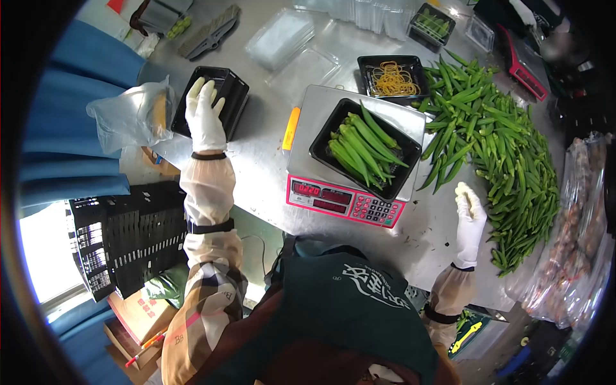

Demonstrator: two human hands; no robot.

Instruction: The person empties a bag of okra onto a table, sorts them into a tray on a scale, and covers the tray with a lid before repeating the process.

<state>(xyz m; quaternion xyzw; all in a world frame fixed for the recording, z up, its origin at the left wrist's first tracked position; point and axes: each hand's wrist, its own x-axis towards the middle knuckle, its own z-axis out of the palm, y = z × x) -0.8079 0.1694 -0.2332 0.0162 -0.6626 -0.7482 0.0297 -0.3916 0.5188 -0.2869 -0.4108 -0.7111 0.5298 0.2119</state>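
Observation:
A black tray of okra (366,151) rests on the metal plate of a red-framed scale (346,202), whose first display reads 0.220. My left hand (205,114), in a white glove, lies with fingers apart over a stack of empty black trays (231,96) at the left. To the right of the scale, my gloved right hand (471,218) hovers near the large okra pile (507,141). Its fingers point up, slightly bent, with nothing seen in them. Behind the scale, another black tray (393,77) holds yellow rubber bands (396,79).
Clear plastic lids (279,38) and a brush (208,35) lie at the back. A yellow cutter (291,128) is beside the scale. Plastic bag (138,112) at left, bagged produce (564,244) at right. Another red scale (525,67) stands back right, near a person's sleeve (548,13).

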